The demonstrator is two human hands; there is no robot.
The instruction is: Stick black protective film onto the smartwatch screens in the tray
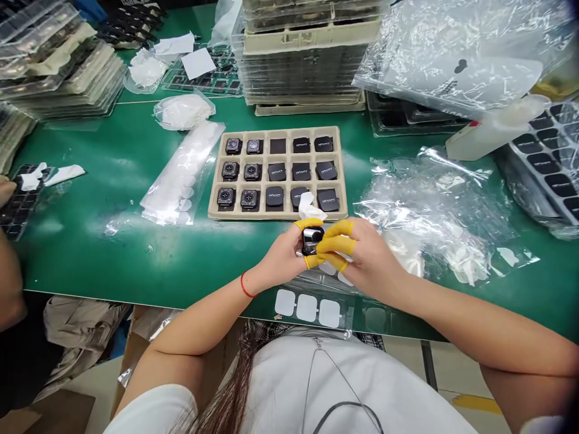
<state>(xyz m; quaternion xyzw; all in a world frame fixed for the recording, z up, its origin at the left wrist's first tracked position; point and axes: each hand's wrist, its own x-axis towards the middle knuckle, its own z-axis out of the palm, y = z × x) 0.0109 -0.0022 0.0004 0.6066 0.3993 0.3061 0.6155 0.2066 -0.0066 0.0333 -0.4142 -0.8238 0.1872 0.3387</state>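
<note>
My left hand [286, 258], in yellow finger cots, is closed around a dark smartwatch case [310, 237] with a glossy face. On the right side of the case, the yellow-covered fingertips of my right hand [359, 250] are pinched together. Whether they hold a film or only press the case, I cannot tell. Just beyond lies a beige compartment tray [277, 216]. Its two left columns hold watch cases [249, 198]; dark square pieces [274, 196] fill the others. A crumpled white wipe [310, 207] rests on the tray's near edge. Below my hands are white rounded-square stickers [307, 308] on a clear sheet.
Clear plastic film scraps [434, 217] are heaped to the right, near a white bottle [493, 132]. A tall stack of trays [307, 72] stands behind. White round stickers in a sleeve [181, 175] lie left. Another person's hand [5, 191] shows at the far left.
</note>
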